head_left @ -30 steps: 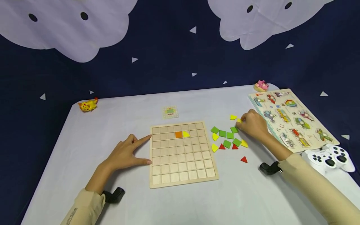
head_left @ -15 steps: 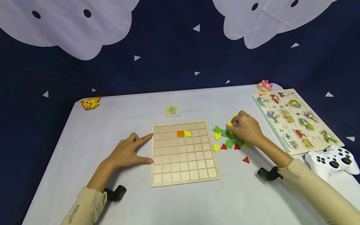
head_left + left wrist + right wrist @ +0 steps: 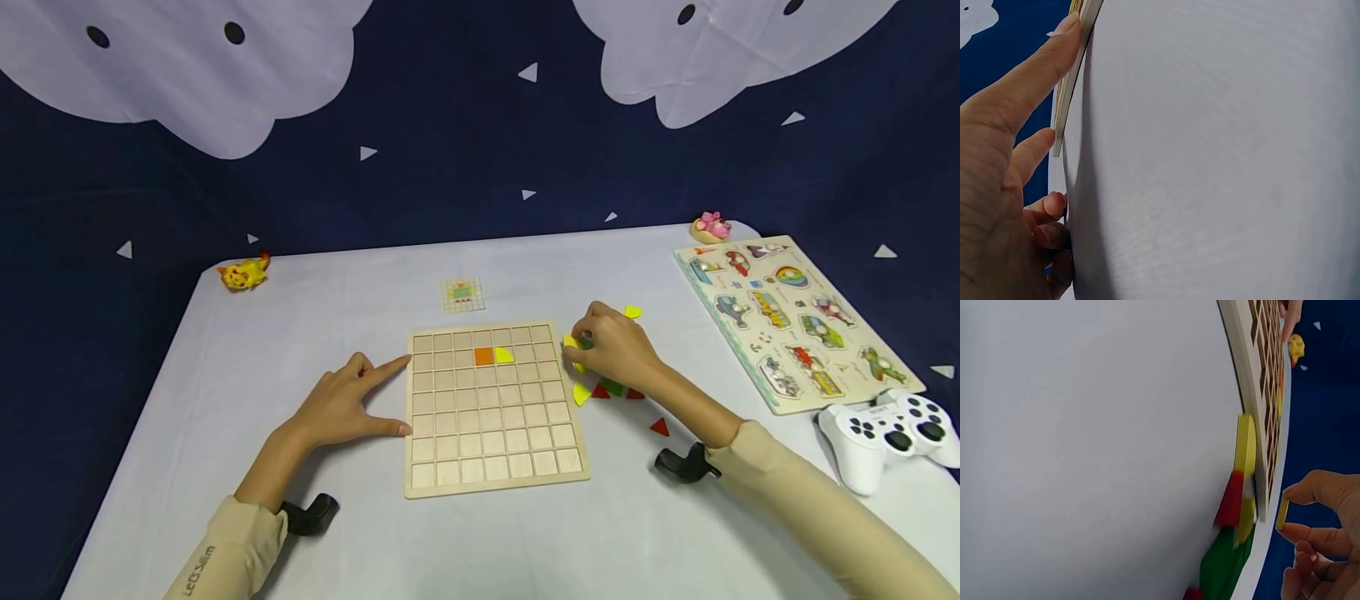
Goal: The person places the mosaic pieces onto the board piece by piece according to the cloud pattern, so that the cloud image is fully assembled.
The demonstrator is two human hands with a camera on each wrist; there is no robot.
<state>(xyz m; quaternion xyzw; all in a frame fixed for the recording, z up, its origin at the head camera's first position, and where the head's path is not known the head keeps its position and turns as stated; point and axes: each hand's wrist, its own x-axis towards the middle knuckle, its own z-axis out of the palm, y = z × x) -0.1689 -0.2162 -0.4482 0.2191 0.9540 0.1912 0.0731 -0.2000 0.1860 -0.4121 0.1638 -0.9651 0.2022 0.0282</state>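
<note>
White cloth covers the table [image 3: 300, 292], backed by a dark blue drape with pale cloud shapes. Pinched between thumb and fingertips of the right hand [image 3: 611, 350] is a small yellow piece [image 3: 570, 342], held just off the right edge of the wooden grid board [image 3: 495, 408]; the right wrist view shows it edge-on between the fingertips [image 3: 1282, 514], above the table. The left hand [image 3: 337, 408] lies flat with fingers straight, index finger and thumb against the board's left edge, gripping nothing.

As a judgement: the pinch is slight and the piece thin, so it could slip or land askew across two cells; the wrist could also brush the loose green, red and yellow pieces [image 3: 600, 390] lying beneath it.

Only two cells of the board are filled: an orange square [image 3: 483, 356] and, touching it on the right, a yellow quarter-round [image 3: 503, 356]. Farther off lie a small pattern card [image 3: 462, 295], a picture puzzle board [image 3: 795, 321] and a white game controller [image 3: 888, 433].
</note>
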